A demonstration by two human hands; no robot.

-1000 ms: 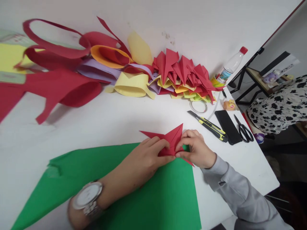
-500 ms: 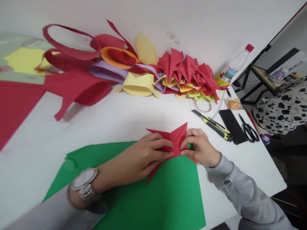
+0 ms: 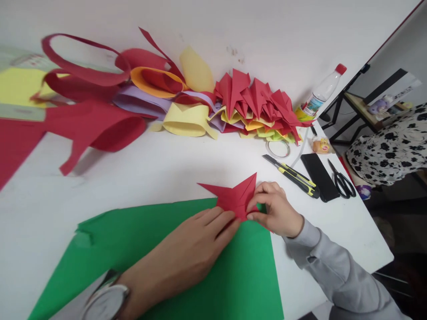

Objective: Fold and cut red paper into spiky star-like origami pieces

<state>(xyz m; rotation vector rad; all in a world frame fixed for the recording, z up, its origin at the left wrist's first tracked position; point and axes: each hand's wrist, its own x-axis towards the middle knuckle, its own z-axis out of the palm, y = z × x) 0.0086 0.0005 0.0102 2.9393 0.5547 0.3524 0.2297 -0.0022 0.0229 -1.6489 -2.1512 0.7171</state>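
A folded red paper piece (image 3: 233,198) with pointed tips lies at the far edge of a large green paper sheet (image 3: 213,271). My right hand (image 3: 275,209) pinches the red piece at its right side, fingers closed on it. My left hand (image 3: 196,244), a watch on its wrist, lies flat on the green sheet with fingers stretched out and the fingertips touching the red piece's lower edge.
A heap of folded red paper pieces (image 3: 256,100) and curled red, yellow, orange and purple paper strips (image 3: 147,95) lines the wall. A tape ring (image 3: 277,149), utility knife (image 3: 290,174), black phone (image 3: 319,177), scissors (image 3: 342,181) and plastic bottle (image 3: 322,91) lie at the right.
My left hand has slid back toward me, off the red piece, and now lies flat with only its fingertips at the piece's edge. My right hand keeps its pinch.
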